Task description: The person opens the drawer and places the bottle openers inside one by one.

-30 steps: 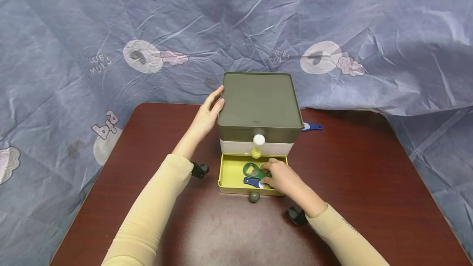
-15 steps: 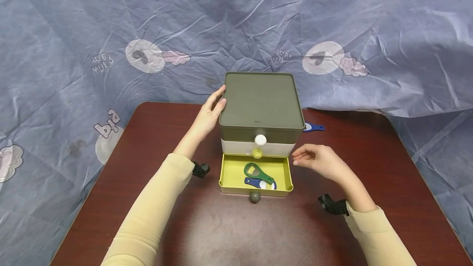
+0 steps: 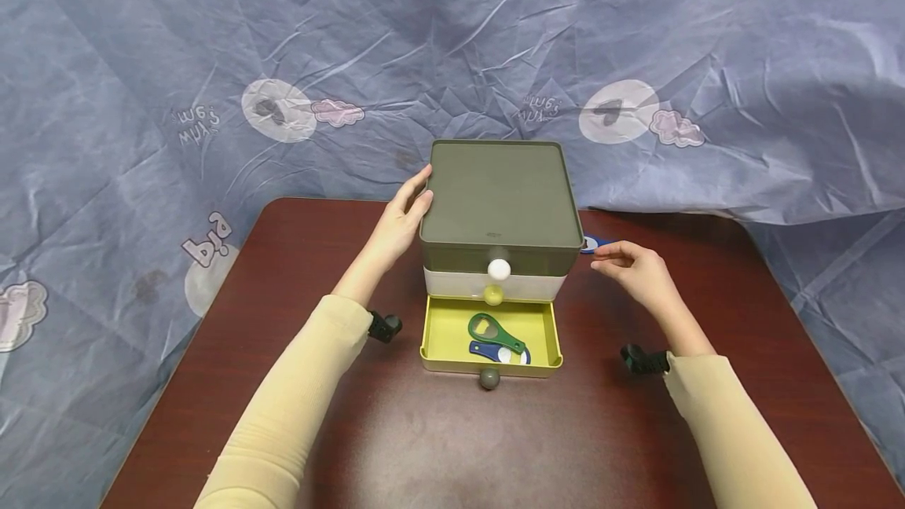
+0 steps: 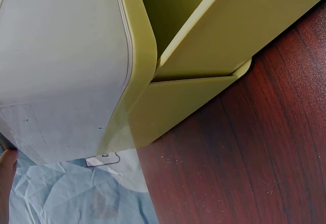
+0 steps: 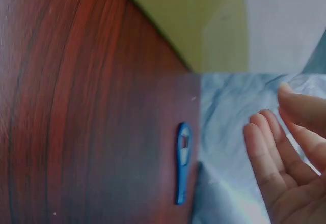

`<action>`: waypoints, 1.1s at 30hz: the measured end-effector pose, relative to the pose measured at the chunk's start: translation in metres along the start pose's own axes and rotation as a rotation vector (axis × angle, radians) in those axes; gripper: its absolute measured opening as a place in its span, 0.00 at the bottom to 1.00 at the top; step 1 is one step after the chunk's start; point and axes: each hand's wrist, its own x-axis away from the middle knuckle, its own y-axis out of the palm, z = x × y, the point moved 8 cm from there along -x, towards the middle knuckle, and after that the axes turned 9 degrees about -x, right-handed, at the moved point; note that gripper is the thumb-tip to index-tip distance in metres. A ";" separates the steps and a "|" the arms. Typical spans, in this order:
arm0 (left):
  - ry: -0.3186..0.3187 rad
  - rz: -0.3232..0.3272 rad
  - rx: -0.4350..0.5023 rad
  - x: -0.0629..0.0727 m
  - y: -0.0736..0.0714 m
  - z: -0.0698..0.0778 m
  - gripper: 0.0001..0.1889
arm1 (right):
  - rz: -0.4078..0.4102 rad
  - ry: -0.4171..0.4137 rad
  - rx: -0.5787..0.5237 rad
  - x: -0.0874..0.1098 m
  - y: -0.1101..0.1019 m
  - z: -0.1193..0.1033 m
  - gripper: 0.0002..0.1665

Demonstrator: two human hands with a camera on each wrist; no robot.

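My left hand rests against the left side of a small drawer cabinet, fingers nearly straight. Its bottom yellow drawer is pulled out. Inside lie a green bottle opener and a blue bottle opener, partly overlapping, with another blue-rimmed round end beside them. My right hand hovers right of the cabinet with relaxed fingers, holding nothing. Just beyond its fingertips, another blue bottle opener lies on the table; in the head view the hand and cabinet partly hide it.
The cabinet stands on a dark red-brown wooden table. Behind it hangs a crumpled blue printed cloth. The open drawer projects toward the front, with a dark round knob. Both wrists wear black cameras.
My right hand has let go of the green bottle opener in the drawer, then moved out to the right and back toward the blue bottle opener on the table. The left hand stays put.
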 end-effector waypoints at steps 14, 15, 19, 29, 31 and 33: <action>0.007 0.010 -0.008 0.003 0.000 0.000 0.27 | 0.120 0.053 0.103 -0.034 -0.005 0.038 0.26; 0.006 0.009 -0.011 0.003 0.000 0.000 0.27 | 0.115 0.057 0.111 -0.035 -0.004 0.040 0.27; 0.011 0.008 -0.017 0.002 0.000 0.001 0.27 | 0.108 0.059 0.153 -0.040 -0.002 0.044 0.29; 0.008 0.013 -0.021 0.000 0.000 -0.002 0.27 | 0.069 0.074 0.243 -0.049 0.005 0.056 0.28; 0.009 0.012 -0.024 0.000 0.000 -0.002 0.27 | 0.067 0.063 0.254 -0.051 0.007 0.057 0.28; 0.012 0.012 -0.024 0.000 0.000 -0.001 0.27 | 0.066 0.053 0.261 -0.052 0.009 0.057 0.28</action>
